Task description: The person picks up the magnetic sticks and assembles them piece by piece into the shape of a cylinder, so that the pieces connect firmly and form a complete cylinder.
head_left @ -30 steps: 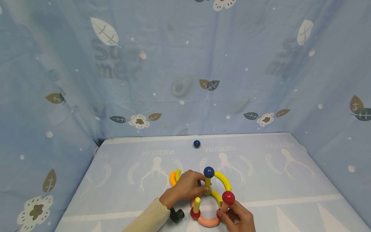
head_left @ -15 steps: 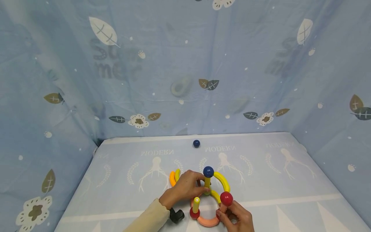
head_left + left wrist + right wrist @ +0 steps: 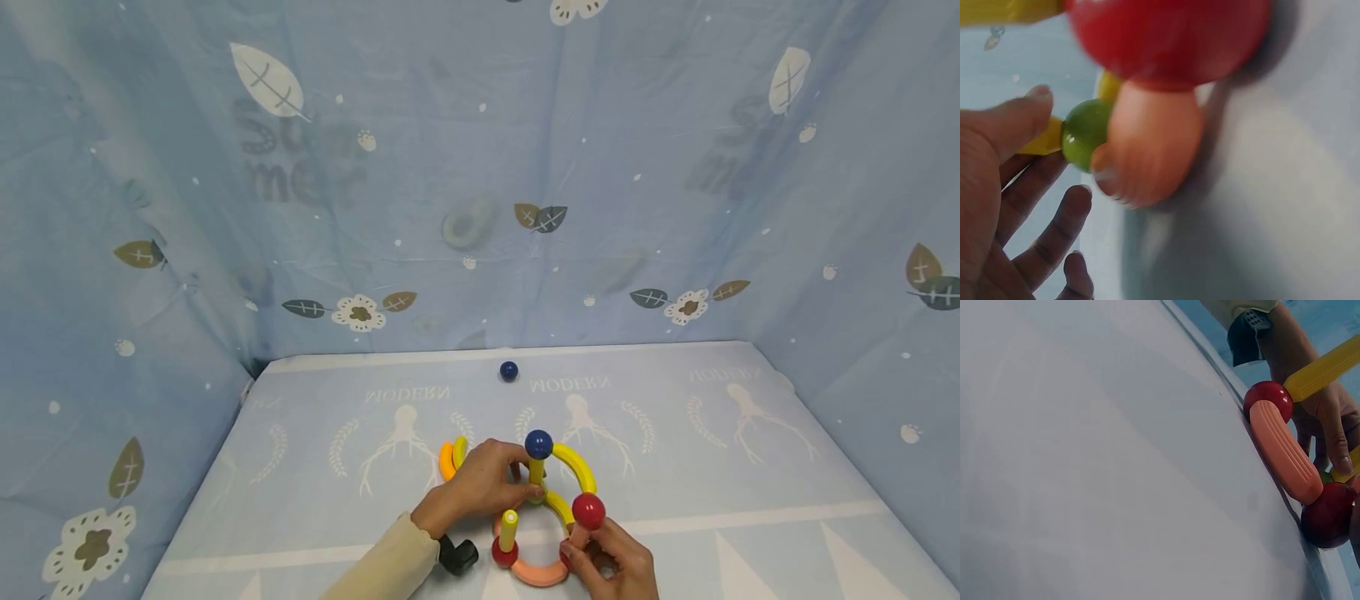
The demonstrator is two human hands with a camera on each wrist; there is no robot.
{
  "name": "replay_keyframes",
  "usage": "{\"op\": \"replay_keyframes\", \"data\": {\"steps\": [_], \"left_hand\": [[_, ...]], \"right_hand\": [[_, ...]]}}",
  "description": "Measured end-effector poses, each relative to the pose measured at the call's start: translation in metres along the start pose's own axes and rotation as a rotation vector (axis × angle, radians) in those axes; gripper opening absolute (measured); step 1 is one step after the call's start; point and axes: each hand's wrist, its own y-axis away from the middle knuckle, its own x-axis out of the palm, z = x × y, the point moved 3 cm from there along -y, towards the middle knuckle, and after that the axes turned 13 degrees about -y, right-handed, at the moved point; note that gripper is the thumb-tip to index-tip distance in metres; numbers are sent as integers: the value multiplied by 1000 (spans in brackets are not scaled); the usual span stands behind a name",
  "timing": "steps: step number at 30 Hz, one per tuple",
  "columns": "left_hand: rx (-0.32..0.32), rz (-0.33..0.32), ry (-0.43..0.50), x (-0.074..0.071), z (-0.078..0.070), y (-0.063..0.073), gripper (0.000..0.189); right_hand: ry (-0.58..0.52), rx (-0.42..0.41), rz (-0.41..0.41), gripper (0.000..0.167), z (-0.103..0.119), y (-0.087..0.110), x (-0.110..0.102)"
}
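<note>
A ring of magnetic sticks and balls lies on the table, with a curved peach stick (image 3: pixel 540 575) at its near side. My left hand (image 3: pixel 483 479) pinches an upright yellow stick (image 3: pixel 536 472) just above a green ball (image 3: pixel 1082 134); a blue ball (image 3: pixel 538 444) caps that stick. My right hand (image 3: pixel 618 562) pinches a short peach stick (image 3: pixel 581 536) topped by a red ball (image 3: pixel 588 511). Between the blue and red balls arches a curved yellow stick (image 3: pixel 575 467). At the ring's near left, another red ball (image 3: pixel 505 552) carries an upright yellow stick (image 3: pixel 509 531) with its top end bare.
Loose curved orange (image 3: pixel 447 461) and yellow (image 3: pixel 460 451) sticks lie beyond my left hand. A single dark blue ball (image 3: pixel 509 372) sits near the table's back edge. A black device (image 3: pixel 457 557) is strapped at my left wrist. Patterned blue cloth (image 3: pixel 480 167) hangs behind and at both sides.
The red ball on the short peach stick has tilted slightly left, then partly back. Both hands keep their grip in nearly the same place.
</note>
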Motion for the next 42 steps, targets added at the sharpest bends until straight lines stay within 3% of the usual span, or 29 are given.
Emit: {"op": "replay_keyframes", "data": {"steps": [4, 7, 11, 13, 15, 19, 25, 27, 30, 35, 42], "left_hand": [[9, 47, 22, -4, 1, -4, 24], [-1, 126, 54, -10, 4, -8, 32], [-51, 266, 112, -24, 13, -13, 38], [-91, 289, 128, -32, 20, -18, 40], [-129, 257, 131, -40, 28, -25, 42], [-190, 125, 99, -53, 45, -39, 49], [-318, -27, -161, -57, 65, -61, 60], [-345, -30, -282, -54, 69, -68, 65], [-349, 23, -415, -47, 73, -77, 67], [-314, 107, -526, -36, 77, -86, 58], [-278, 49, -639, -31, 76, -90, 45]], "right_hand": [[8, -14, 3, 31, -1, 0, -1], [12, -10, 5, 31, -1, -1, 0], [14, 19, 2, 33, 0, -1, 0], [21, 33, -4, 34, 0, -2, 1], [24, 37, -7, 34, 0, -2, 1], [10, 40, 4, 32, -1, -1, 1], [9, 32, 12, 30, 0, 0, 1], [20, 51, 7, 28, 0, 0, 0], [36, 92, -1, 26, 1, 0, 1], [48, 132, -12, 27, 1, 0, 1], [33, 99, -18, 28, 0, -1, 1]]}}
